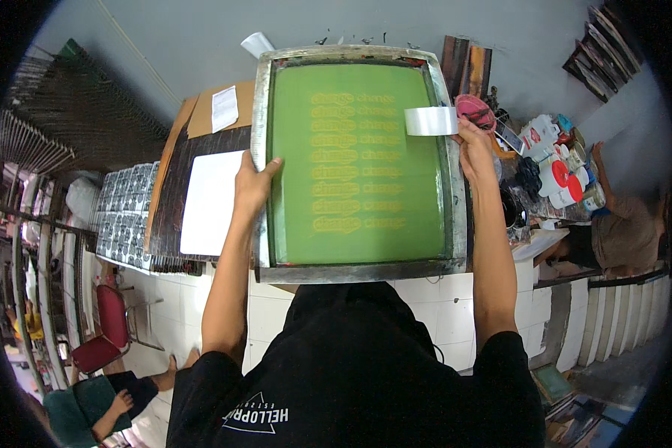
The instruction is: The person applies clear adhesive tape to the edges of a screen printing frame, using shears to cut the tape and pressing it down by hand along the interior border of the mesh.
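A screen-printing frame (449, 216) with a green mesh (291, 239) stands in front of me; rows of yellowish lettering run down the mesh. My left hand (255, 181) grips the frame's left side, thumb over the edge and the other fingers mostly hidden behind it. At the upper right of the frame, my right hand (473, 145) is closed on a short, wide piece of glossy whitish tape (430, 121). The tape reaches left over the mesh; I cannot tell whether it touches it.
Left of the frame lie a white board (210, 205) and a paper (224, 110) on cardboard. Tubs and bottles (556, 175) crowd the right-hand bench beside a pink bowl (476, 112). One person (623, 231) is at far right, another (89, 407) at lower left near a red chair (110, 321).
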`<act>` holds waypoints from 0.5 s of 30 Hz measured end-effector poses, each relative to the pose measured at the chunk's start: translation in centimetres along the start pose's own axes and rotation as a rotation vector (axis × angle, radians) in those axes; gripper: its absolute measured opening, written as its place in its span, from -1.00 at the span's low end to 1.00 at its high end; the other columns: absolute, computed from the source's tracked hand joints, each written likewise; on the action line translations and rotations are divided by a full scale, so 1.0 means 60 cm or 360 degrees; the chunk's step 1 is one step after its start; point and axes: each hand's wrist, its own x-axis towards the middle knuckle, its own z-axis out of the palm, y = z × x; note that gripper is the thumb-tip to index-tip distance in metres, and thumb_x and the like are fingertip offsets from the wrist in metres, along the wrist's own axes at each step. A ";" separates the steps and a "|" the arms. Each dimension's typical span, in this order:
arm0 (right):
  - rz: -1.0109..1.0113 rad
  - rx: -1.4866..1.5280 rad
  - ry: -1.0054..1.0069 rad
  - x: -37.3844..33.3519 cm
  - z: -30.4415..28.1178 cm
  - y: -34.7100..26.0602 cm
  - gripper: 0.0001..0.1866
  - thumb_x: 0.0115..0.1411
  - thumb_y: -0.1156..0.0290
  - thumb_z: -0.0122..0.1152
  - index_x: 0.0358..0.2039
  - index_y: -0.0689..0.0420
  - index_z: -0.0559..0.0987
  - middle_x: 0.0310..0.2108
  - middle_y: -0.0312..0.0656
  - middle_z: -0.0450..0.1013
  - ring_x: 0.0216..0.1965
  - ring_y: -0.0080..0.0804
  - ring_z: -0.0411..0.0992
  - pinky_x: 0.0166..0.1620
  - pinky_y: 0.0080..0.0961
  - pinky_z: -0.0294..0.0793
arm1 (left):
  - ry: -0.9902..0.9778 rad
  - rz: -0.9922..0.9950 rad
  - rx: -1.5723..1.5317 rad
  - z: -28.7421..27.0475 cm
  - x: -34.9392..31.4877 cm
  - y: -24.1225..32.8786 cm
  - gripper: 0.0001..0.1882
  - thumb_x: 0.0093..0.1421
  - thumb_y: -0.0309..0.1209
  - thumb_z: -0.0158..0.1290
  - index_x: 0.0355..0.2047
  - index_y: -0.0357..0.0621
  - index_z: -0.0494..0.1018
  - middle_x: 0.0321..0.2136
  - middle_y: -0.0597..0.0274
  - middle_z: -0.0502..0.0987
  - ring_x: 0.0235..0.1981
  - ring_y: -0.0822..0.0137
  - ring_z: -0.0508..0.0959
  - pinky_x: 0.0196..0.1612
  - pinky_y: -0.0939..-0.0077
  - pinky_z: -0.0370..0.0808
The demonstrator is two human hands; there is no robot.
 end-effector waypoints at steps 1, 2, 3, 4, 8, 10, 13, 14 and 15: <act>0.0022 -0.0030 -0.0020 0.007 0.004 0.005 -0.80 0.31 0.49 0.19 -0.15 0.37 0.60 -0.19 -0.14 0.59 -0.12 -0.41 0.52 0.05 -0.45 0.45 | 0.0005 -0.0008 0.0020 0.006 0.006 -0.011 -0.46 0.20 -0.26 0.24 0.05 -0.38 0.38 -0.19 -0.23 0.63 -0.16 -0.03 0.66 -0.04 0.22 0.53; 0.0033 -0.0022 -0.0028 0.012 0.007 0.010 -0.80 0.31 0.49 0.18 -0.14 0.37 0.60 -0.18 -0.13 0.59 -0.12 -0.39 0.53 0.05 -0.43 0.46 | -0.0015 -0.0014 0.0111 0.007 0.011 -0.023 -0.46 0.19 -0.27 0.25 0.04 -0.41 0.38 -0.14 -0.26 0.60 -0.10 -0.07 0.63 -0.01 0.20 0.51; 0.0044 -0.0013 -0.0037 0.014 0.010 0.015 -0.80 0.32 0.50 0.18 -0.14 0.37 0.60 -0.17 -0.12 0.58 -0.12 -0.37 0.53 0.05 -0.41 0.47 | 0.0003 -0.0017 0.0096 0.011 0.014 -0.035 -0.46 0.19 -0.28 0.25 0.04 -0.42 0.37 -0.11 -0.27 0.58 -0.07 -0.08 0.62 0.01 0.20 0.50; 0.0053 -0.0011 -0.0037 0.016 0.005 0.019 -0.80 0.32 0.50 0.17 -0.14 0.38 0.59 -0.17 -0.11 0.58 -0.12 -0.35 0.53 0.06 -0.39 0.48 | 0.0010 -0.0015 0.0076 0.021 0.014 -0.040 -0.46 0.19 -0.29 0.25 0.04 -0.43 0.37 -0.08 -0.29 0.57 -0.05 -0.08 0.61 0.03 0.19 0.49; 0.0040 0.0013 0.0028 0.031 -0.011 0.048 -0.80 0.32 0.53 0.16 -0.13 0.39 0.59 -0.16 -0.11 0.57 -0.12 -0.33 0.53 0.03 -0.37 0.52 | -0.0036 -0.0107 0.0041 0.036 0.021 -0.050 -0.37 0.17 -0.31 0.26 0.13 -0.44 0.31 -0.02 -0.31 0.54 0.01 -0.12 0.58 0.08 0.18 0.47; 0.0072 -0.0006 0.0012 0.035 -0.014 0.062 -0.80 0.32 0.53 0.16 -0.13 0.39 0.59 -0.18 -0.12 0.58 -0.12 -0.34 0.53 0.00 -0.39 0.53 | -0.0044 -0.0149 0.0053 0.039 0.024 -0.051 -0.33 0.17 -0.31 0.26 0.18 -0.43 0.28 -0.03 -0.29 0.56 -0.01 -0.11 0.60 0.06 0.19 0.48; 0.0122 -0.0116 0.0037 0.030 -0.007 0.073 -0.79 0.31 0.49 0.18 -0.14 0.39 0.60 -0.19 -0.14 0.58 -0.16 -0.38 0.53 -0.02 -0.44 0.52 | -0.0027 -0.0155 0.0047 0.039 0.021 -0.058 -0.26 0.16 -0.32 0.27 0.25 -0.42 0.23 -0.05 -0.26 0.59 -0.04 -0.09 0.63 0.04 0.22 0.51; 0.0116 -0.0161 0.0039 0.029 -0.003 0.075 -0.79 0.31 0.47 0.20 -0.16 0.37 0.61 -0.21 -0.16 0.58 -0.18 -0.41 0.52 -0.03 -0.47 0.51 | -0.0019 -0.0138 0.0056 0.038 0.022 -0.061 -0.24 0.15 -0.32 0.27 0.26 -0.43 0.21 -0.06 -0.26 0.60 -0.06 -0.08 0.64 0.03 0.23 0.52; 0.0109 -0.0207 0.0042 0.029 0.001 0.075 -0.79 0.30 0.46 0.21 -0.18 0.36 0.62 -0.23 -0.18 0.58 -0.20 -0.45 0.52 -0.05 -0.50 0.49 | -0.0013 -0.0119 0.0065 0.038 0.022 -0.064 -0.22 0.15 -0.33 0.27 0.28 -0.43 0.20 -0.07 -0.26 0.61 -0.08 -0.07 0.65 0.01 0.25 0.53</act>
